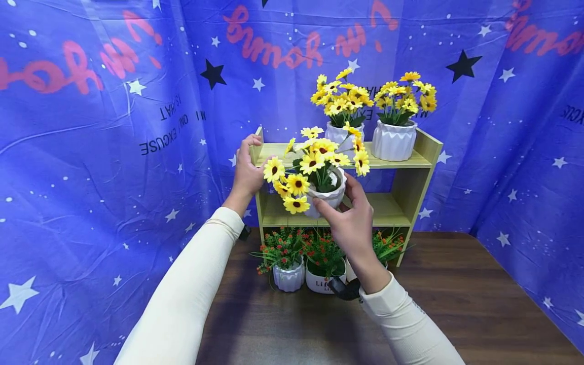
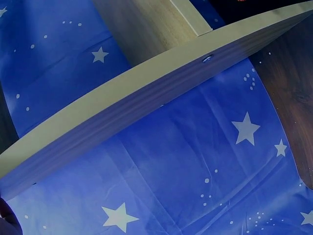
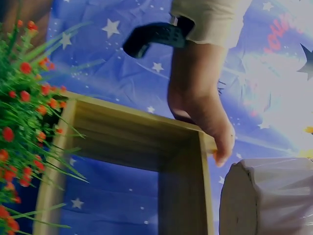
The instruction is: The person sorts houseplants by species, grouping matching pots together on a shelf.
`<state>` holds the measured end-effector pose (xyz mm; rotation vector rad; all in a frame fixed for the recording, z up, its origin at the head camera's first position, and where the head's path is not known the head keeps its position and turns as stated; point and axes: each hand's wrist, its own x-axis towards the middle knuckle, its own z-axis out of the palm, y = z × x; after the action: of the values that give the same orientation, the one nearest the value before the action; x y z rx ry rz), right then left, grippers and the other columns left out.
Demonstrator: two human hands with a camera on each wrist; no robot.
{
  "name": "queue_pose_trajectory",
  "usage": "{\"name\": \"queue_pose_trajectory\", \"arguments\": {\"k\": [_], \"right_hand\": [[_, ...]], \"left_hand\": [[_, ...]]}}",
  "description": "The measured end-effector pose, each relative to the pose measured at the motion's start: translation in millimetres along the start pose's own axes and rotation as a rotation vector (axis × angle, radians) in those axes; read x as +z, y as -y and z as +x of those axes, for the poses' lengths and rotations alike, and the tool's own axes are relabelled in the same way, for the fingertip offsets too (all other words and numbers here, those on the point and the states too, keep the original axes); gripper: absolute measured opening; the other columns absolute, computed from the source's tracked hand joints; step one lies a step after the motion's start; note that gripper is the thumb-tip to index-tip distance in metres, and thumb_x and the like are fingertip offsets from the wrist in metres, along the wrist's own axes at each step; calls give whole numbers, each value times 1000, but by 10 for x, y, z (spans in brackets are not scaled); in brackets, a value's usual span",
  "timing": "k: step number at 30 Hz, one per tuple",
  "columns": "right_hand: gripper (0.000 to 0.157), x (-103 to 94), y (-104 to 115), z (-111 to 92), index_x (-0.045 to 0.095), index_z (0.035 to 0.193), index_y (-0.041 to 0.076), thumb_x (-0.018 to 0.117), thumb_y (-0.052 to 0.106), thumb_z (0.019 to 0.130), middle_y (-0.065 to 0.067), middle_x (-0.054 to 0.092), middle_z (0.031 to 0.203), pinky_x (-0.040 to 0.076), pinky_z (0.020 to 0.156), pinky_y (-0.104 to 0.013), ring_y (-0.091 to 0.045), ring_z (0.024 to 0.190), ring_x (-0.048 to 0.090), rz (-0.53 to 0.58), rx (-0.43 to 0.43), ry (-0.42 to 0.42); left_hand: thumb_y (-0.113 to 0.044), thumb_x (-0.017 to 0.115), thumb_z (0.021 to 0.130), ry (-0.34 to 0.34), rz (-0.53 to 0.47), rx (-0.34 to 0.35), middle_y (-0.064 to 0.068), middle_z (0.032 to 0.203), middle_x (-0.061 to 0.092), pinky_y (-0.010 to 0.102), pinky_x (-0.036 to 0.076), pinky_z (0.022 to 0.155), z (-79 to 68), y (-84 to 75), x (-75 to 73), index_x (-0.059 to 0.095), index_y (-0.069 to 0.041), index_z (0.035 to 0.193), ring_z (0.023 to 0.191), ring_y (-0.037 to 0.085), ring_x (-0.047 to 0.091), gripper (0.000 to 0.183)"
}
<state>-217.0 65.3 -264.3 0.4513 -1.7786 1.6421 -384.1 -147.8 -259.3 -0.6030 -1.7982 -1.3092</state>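
My right hand (image 1: 353,218) holds a white ribbed flowerpot (image 1: 335,196) of artificial yellow flowers (image 1: 312,163), thumb at the front and fingers round the right side. The pot is tilted in front of the wooden shelf (image 1: 397,162). At the shelf's upper left corner, my left hand (image 1: 248,170) grips the side panel, its fingers curled over the edge. The right wrist view shows that pot's underside (image 3: 239,200) beside the shelf, with the left hand (image 3: 210,112) at the panel. In the left wrist view, the panel (image 2: 122,93) crosses diagonally.
Two more white pots of yellow flowers (image 1: 394,139) (image 1: 342,109) stand on the top board, towards the right. Below, several pots of red-flowered greenery (image 1: 289,276) are lined up on the dark wooden table (image 1: 456,299). Blue star-patterned cloth (image 1: 114,203) hangs behind and at both sides.
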Motion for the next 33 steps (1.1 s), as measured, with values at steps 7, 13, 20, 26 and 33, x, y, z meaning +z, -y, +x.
{"name": "queue_pose_trajectory", "arguments": {"k": [7, 13, 20, 26, 33], "right_hand": [[65, 47, -81, 249, 53, 135, -4, 82, 2, 77, -18, 63, 124, 55, 79, -27, -20, 109, 60, -7, -29, -40], [68, 108, -298, 493, 57, 136, 8, 86, 15, 75, -7, 64, 127, 55, 86, -35, -15, 115, 59, 0, -28, -48], [70, 227, -324, 617, 57, 136, 10, 87, 24, 74, -8, 66, 123, 54, 83, -34, -17, 112, 61, -56, 12, -37], [69, 284, -349, 696, 57, 135, 9, 86, 26, 75, -9, 67, 120, 54, 79, -33, -18, 107, 62, -81, 25, -15], [70, 345, -362, 842, 54, 136, 5, 85, 27, 77, -9, 68, 120, 52, 84, -33, -14, 107, 63, -112, 50, 13]], "left_hand": [[-3, 72, 73, -1, -13, -13, 17, 133, 54, 36, 34, 94, -7, -47, 5, 48, 0, 110, 114, 32, 43, 45], [-9, 72, 76, 4, -14, -38, 9, 133, 54, 38, 37, 93, 13, 26, 17, 48, -3, 110, 113, 28, 42, 42], [-12, 71, 76, 17, 17, -115, 4, 133, 52, 31, 41, 83, 7, 8, 2, 47, -7, 113, 109, 24, 41, 44], [-10, 70, 76, 28, 20, -146, 11, 134, 51, 31, 45, 75, -6, -17, -6, 49, -5, 121, 105, 26, 42, 49], [-11, 72, 78, 6, -4, -49, 8, 136, 54, 37, 36, 95, -2, 10, 15, 49, -3, 110, 118, 28, 41, 41]]}}
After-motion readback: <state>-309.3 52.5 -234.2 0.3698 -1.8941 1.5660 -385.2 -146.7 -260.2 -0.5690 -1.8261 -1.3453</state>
